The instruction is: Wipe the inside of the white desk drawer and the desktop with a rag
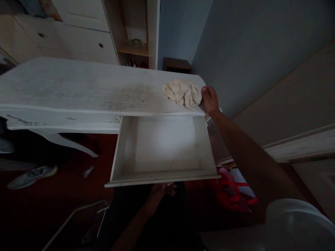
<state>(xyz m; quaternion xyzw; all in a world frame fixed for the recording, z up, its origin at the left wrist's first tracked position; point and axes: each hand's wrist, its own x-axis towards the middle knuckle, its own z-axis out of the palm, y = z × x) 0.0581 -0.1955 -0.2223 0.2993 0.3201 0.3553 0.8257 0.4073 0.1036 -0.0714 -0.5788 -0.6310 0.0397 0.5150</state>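
A white drawer (167,150) is pulled out from the white table (99,87), and nothing lies inside it. Below the drawer's front, my left hand (158,193) has its fingers closed around a small knob, partly hidden by the drawer's front edge. My right hand (210,100) grips the right end of the tabletop, fingers curled over the edge. Right beside it a crumpled cream cloth (183,92) rests on the tabletop. Dark smudges spread over the table's surface left of the cloth.
White cabinets (83,38) and an open shelf unit (133,50) stand behind the table. A grey wall (261,52) runs along the right. On the red floor are a sneaker (32,176), a white wire hanger (75,211) and a red-and-white bag (235,188).
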